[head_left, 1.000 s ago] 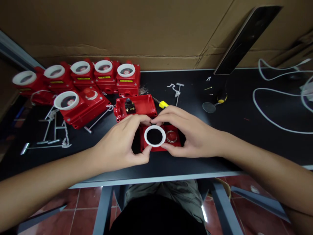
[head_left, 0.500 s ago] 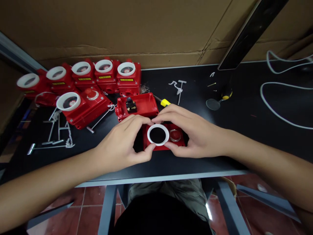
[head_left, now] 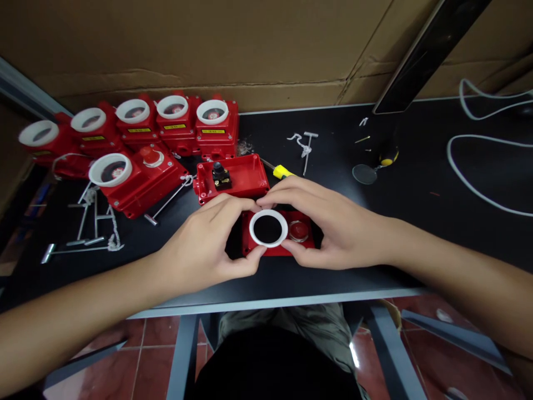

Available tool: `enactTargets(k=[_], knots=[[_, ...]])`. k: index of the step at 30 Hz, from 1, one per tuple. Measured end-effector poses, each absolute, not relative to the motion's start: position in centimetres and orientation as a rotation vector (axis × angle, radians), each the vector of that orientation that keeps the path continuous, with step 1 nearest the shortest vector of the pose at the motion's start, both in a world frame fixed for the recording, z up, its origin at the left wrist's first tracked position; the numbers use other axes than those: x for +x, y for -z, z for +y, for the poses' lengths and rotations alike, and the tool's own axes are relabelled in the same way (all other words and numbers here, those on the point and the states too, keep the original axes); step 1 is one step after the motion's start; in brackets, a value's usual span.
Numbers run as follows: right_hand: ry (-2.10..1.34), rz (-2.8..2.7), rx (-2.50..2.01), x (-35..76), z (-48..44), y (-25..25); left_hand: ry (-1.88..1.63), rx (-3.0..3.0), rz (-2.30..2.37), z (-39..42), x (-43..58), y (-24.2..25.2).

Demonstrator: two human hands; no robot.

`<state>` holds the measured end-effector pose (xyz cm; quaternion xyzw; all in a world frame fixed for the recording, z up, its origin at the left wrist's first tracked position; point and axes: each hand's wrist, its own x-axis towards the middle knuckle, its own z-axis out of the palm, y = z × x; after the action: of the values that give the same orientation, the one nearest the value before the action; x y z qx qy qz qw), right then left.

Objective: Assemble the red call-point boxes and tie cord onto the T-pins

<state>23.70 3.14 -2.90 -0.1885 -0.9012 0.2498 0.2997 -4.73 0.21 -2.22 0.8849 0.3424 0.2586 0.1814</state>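
Both my hands grip a white ring (head_left: pixel 252 228) that sits over one end of a red cover (head_left: pixel 278 251) near the table's front edge. My left hand (head_left: pixel 216 236) closes on the ring's left side, its thumb at the near rim and fingers at the far rim. On the other side my right hand (head_left: pixel 328 225) pinches it the same way. The ring's opening looks black. A round red part (head_left: pixel 298 230) shows on the cover to the right of the ring. Just beyond my hands lies an open red box (head_left: pixel 250 178) with a black switch block (head_left: pixel 221 175) inside.
Several assembled red boxes with white rings (head_left: pixel 216 136) stand at the back left. Metal T-handled rods (head_left: pixel 79 248) lie at the left, another T-shaped rod (head_left: pixel 308 150) behind. A yellow-handled screwdriver (head_left: pixel 282 171), a clear disc (head_left: pixel 365 174) and a white cable (head_left: pixel 466 183) are farther right.
The view has shifted slightly, so the background boxes sit a little farther left. My hands keep the same hold on the white ring, with hardly any movement.
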Motion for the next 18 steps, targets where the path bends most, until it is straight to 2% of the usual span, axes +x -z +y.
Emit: enactTargets(k=[18], knots=[[-0.645, -2.4, -0.538, 23.62, 2.98, 3.1, -0.729, 2.54, 0.948, 0.2, -5.04, 2.41]])
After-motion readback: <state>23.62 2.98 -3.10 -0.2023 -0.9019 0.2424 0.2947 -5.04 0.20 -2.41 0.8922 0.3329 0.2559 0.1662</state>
